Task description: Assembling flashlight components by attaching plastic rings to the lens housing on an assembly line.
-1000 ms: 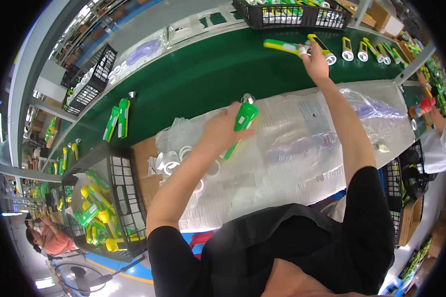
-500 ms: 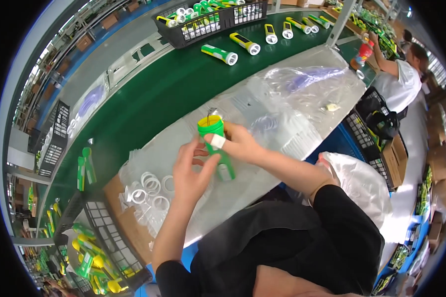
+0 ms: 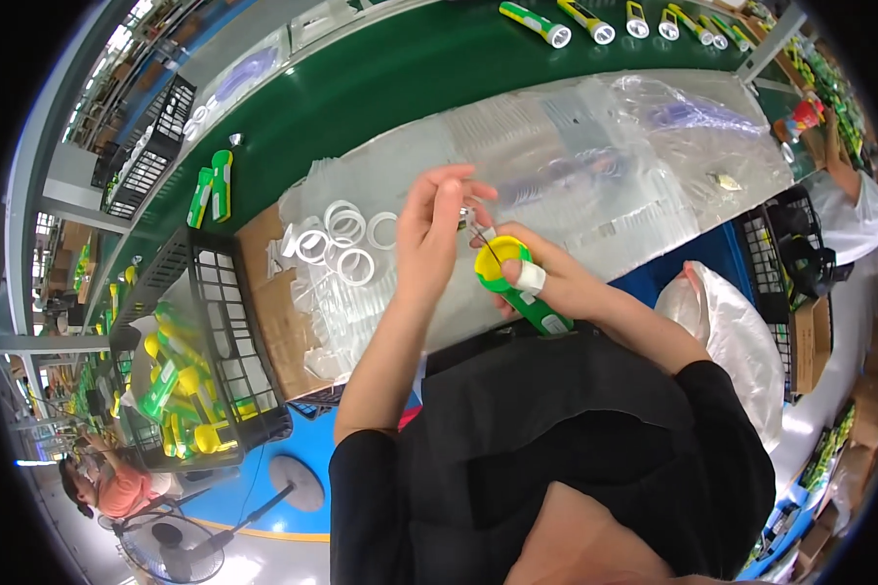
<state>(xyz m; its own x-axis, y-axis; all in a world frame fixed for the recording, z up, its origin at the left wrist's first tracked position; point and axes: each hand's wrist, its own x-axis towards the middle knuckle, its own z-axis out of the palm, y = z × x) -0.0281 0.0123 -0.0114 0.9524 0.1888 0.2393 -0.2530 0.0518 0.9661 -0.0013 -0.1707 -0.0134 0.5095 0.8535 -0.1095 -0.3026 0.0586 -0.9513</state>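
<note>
My right hand (image 3: 537, 276), white tape round its thumb, grips a green flashlight body (image 3: 539, 314) with a yellow inner rim. Its open end tilts up toward me, and thin wires rise out of it to a small shiny part (image 3: 466, 218). Right beside that part is my left hand (image 3: 437, 219), its thumb raised and its fingers curled loosely apart; no hold on the part is visible. Several white rings (image 3: 355, 266) lie on the plastic-covered bench to the left of my hands.
A black crate (image 3: 226, 322) of yellow and green flashlight bodies stands at left. Two green pieces (image 3: 221, 185) and a row of flashlights (image 3: 537, 24) lie on the green belt (image 3: 361, 93). At right are a white sack (image 3: 722, 331) and a co-worker (image 3: 849, 210).
The flashlight body has moved right and nearer to me, tipping its open end toward me. My left hand has left its side and risen beside the wired part. The view has shifted left.
</note>
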